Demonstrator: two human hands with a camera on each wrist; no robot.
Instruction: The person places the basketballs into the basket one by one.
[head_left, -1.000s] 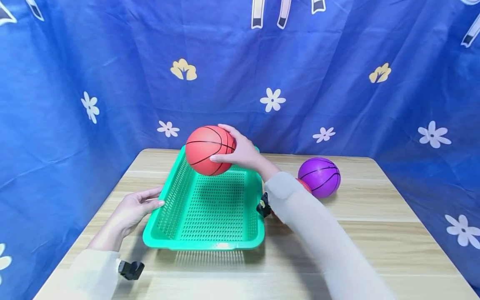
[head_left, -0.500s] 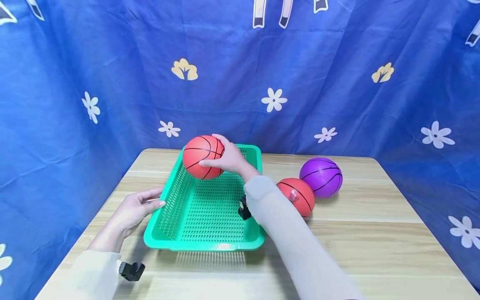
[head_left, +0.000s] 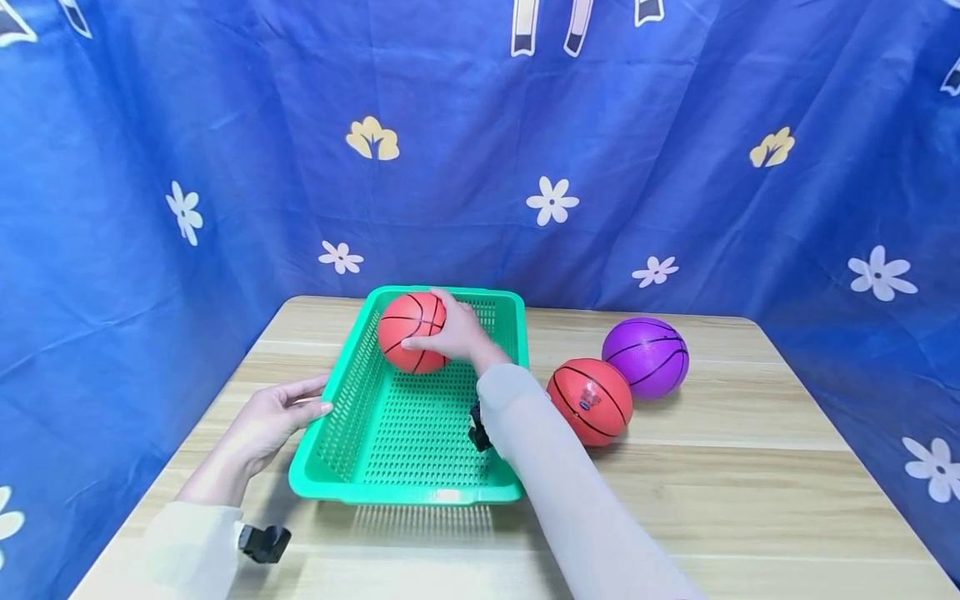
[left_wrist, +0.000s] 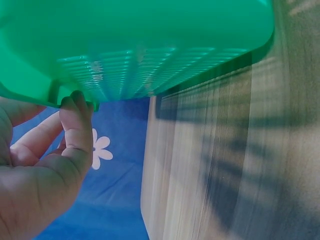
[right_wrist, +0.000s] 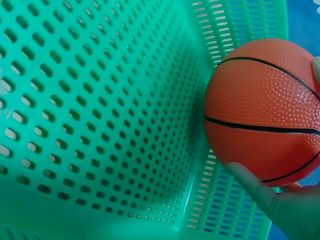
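An orange-red toy basketball (head_left: 411,333) with black lines is inside the far left part of a green perforated plastic basket (head_left: 408,493). My right hand (head_left: 456,332) grips this ball from its right side, thumb in front and fingers over the back. In the right wrist view the thumb (right_wrist: 252,185) presses the ball's lower side, near the basket's slotted wall. With thumb and fingers my left hand (head_left: 281,417) pinches the basket's left rim. From below, the left wrist view shows the left fingers (left_wrist: 77,122) bent up against the rim.
To the right of the basket a second orange-red basketball (head_left: 592,404) rests on the wooden table (head_left: 750,500). A purple ball (head_left: 647,358) lies just behind it. A blue patterned curtain (head_left: 465,208) hangs behind the table.
My right hand has carried the ball down into the basket from above it. The second orange-red ball has come into view as the right arm moved left. My left hand stays on the rim.
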